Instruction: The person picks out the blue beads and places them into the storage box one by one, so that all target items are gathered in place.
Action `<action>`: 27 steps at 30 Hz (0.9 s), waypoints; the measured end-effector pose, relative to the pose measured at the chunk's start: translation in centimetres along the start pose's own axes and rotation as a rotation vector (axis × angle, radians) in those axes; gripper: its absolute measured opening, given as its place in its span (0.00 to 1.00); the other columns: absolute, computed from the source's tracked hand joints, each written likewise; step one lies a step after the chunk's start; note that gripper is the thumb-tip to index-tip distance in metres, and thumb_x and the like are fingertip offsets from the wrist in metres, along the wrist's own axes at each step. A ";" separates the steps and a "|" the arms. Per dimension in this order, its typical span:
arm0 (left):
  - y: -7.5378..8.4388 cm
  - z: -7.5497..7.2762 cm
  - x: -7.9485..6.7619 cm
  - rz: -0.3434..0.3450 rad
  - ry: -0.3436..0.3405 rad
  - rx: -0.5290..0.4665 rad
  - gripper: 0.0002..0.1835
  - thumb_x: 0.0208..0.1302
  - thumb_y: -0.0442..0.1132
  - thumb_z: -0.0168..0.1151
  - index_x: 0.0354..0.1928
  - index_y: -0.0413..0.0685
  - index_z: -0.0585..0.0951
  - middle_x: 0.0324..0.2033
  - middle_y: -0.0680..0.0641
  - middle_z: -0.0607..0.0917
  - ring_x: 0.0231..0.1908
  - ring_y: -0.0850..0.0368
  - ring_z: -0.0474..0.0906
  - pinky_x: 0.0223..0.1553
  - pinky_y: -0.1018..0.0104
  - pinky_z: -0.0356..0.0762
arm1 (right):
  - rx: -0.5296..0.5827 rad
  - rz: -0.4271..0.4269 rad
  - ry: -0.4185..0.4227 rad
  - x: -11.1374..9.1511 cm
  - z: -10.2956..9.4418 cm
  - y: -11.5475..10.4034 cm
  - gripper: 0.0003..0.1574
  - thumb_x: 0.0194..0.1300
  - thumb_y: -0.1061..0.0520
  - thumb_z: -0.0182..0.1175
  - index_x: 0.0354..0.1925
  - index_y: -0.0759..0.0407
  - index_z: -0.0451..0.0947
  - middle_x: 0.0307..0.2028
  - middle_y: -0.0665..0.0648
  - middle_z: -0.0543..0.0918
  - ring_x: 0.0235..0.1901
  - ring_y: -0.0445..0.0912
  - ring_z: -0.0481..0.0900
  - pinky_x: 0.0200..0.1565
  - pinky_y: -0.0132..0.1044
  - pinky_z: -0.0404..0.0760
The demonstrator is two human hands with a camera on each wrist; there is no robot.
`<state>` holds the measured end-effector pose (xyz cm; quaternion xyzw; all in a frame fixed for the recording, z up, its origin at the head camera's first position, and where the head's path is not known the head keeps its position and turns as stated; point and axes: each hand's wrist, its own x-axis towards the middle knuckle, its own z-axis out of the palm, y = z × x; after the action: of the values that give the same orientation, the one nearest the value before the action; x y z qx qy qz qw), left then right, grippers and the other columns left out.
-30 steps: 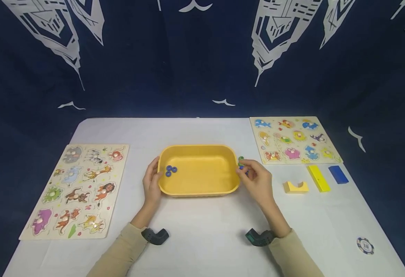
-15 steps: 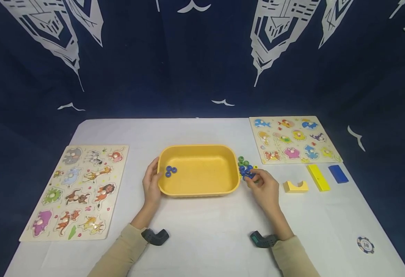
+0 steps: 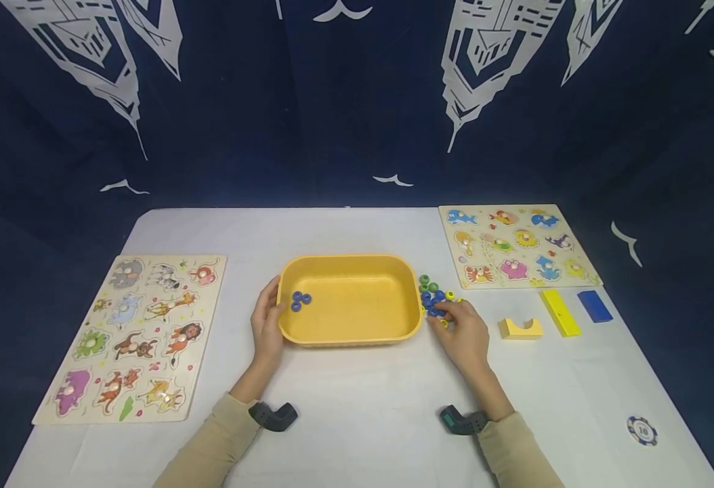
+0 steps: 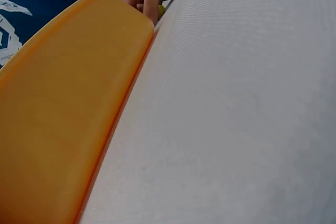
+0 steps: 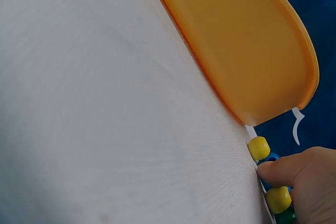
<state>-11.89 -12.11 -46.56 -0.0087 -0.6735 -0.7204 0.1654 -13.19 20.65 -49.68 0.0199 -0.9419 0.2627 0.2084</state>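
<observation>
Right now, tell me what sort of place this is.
Probably an indoor tabletop play area: a white-covered table, a flat beige rectangular animal puzzle board, and a dark blue printed fabric backdrop.

Dark navy fabric point(image 3: 357, 122) spreads behind the desk point(image 3: 357, 407) and along both its sides, printed with white, point-down towers point(image 3: 494, 47) and bird shapes point(image 3: 393, 180). The desk's white top has a rounded far-left corner.
</observation>
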 end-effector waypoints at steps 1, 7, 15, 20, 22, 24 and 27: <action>0.0 0.0 0.0 -0.001 0.004 -0.003 0.26 0.57 0.24 0.38 0.61 0.34 0.62 0.54 0.31 0.68 0.52 0.37 0.65 0.52 0.63 0.71 | 0.000 -0.004 0.006 0.0 0.0 -0.1 0.18 0.45 0.51 0.68 0.37 0.55 0.81 0.24 0.50 0.73 0.21 0.41 0.64 0.20 0.30 0.61; 0.0 0.0 0.0 -0.007 0.009 -0.018 0.26 0.57 0.24 0.39 0.60 0.34 0.62 0.53 0.29 0.67 0.51 0.35 0.64 0.51 0.59 0.71 | 0.141 -0.102 0.113 0.8 -1.2 -1.4 0.15 0.46 0.55 0.68 0.35 0.58 0.80 0.21 0.50 0.74 0.18 0.40 0.62 0.18 0.27 0.60; 0.1 0.0 0.1 0.006 0.008 0.016 0.26 0.57 0.25 0.39 0.60 0.34 0.62 0.53 0.30 0.68 0.51 0.37 0.66 0.51 0.57 0.71 | 0.296 -0.248 -0.074 4.5 -2.7 -9.2 0.12 0.49 0.55 0.65 0.35 0.54 0.78 0.23 0.46 0.78 0.16 0.42 0.64 0.16 0.27 0.61; 0.1 -0.1 -0.1 -0.016 0.018 0.002 0.26 0.57 0.23 0.39 0.60 0.33 0.62 0.54 0.31 0.68 0.51 0.37 0.65 0.52 0.59 0.71 | 0.304 -0.263 -0.343 5.9 -0.1 -13.5 0.10 0.51 0.53 0.64 0.35 0.50 0.78 0.23 0.43 0.77 0.15 0.40 0.64 0.16 0.29 0.62; 0.0 -0.1 -0.1 -0.020 0.017 0.001 0.26 0.57 0.24 0.39 0.60 0.33 0.62 0.54 0.32 0.68 0.52 0.38 0.65 0.53 0.58 0.70 | 0.291 -0.272 -0.440 6.1 1.3 -14.8 0.10 0.51 0.52 0.63 0.34 0.49 0.78 0.22 0.43 0.77 0.16 0.39 0.67 0.17 0.29 0.65; 0.0 -0.1 -0.2 -0.012 0.010 0.004 0.26 0.57 0.24 0.38 0.60 0.34 0.62 0.54 0.32 0.68 0.52 0.38 0.65 0.53 0.55 0.69 | 0.254 -0.277 -0.525 6.3 2.6 -15.8 0.09 0.50 0.52 0.63 0.34 0.48 0.77 0.23 0.42 0.77 0.18 0.38 0.69 0.19 0.30 0.68; 0.1 -0.1 -0.1 0.000 -0.002 0.006 0.26 0.58 0.25 0.38 0.61 0.34 0.62 0.55 0.32 0.68 0.53 0.38 0.65 0.53 0.54 0.68 | 0.188 -0.298 -0.612 6.6 4.4 -16.8 0.10 0.48 0.54 0.62 0.33 0.48 0.77 0.22 0.42 0.76 0.21 0.38 0.71 0.21 0.29 0.70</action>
<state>-11.77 -12.14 -46.53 -0.0088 -0.6757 -0.7185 0.1648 -18.39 4.40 -42.27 0.2540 -0.9191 0.2970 -0.0503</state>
